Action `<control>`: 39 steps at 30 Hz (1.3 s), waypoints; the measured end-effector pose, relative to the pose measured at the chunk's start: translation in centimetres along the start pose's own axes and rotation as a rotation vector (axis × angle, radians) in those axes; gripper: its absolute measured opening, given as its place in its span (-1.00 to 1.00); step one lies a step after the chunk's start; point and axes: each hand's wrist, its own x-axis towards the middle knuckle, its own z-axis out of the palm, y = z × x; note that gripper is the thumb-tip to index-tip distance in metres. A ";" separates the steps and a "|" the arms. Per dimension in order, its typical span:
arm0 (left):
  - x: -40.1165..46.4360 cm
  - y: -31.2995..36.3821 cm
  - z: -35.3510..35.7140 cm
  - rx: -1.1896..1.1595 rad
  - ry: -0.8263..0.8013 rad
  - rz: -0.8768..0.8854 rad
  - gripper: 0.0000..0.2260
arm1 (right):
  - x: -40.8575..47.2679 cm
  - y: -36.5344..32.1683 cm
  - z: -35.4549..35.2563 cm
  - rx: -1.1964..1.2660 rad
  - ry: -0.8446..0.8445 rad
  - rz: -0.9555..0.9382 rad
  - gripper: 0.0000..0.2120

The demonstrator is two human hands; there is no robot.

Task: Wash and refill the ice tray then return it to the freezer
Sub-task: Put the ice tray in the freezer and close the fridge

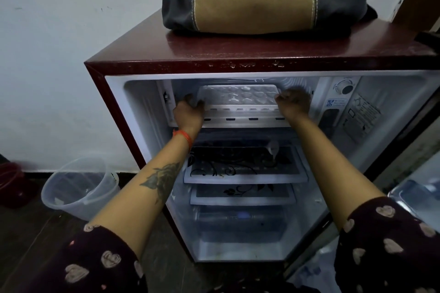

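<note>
Both hands grip the white ice tray [239,97] by its short ends, left hand [189,110] and right hand [294,103] with fingers curled over the rims, inside the freezer compartment [240,123]. Whether it is going in or coming out, I cannot tell.

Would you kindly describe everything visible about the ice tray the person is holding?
The ice tray is white, apparently plastic, with rows of heart-shaped cells; whether they hold water cannot be told. It lies roughly level in the mouth of the freezer compartment at the fridge's top. The left hand grips its left end, the right hand its right end.
</note>
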 end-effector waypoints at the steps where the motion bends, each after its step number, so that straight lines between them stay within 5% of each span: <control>1: -0.7 0.2 -0.1 0.004 -0.004 0.013 -0.61 | -0.8 -0.3 0.0 -0.001 -0.015 0.003 -0.60; 18: -16.5 -1.2 -6.8 -0.017 -0.249 0.177 -0.54 | -21.2 -0.2 0.0 -0.015 -0.056 -0.208 -0.41; 25: -23.4 -2.7 -8.8 0.013 -0.310 0.198 -0.54 | -29.1 1.1 -1.4 -0.035 -0.099 -0.207 -0.52; 39: -36.7 -2.2 -9.5 0.028 -0.291 0.137 -0.54 | -39.1 6.1 -7.1 0.001 -0.151 -0.242 -0.51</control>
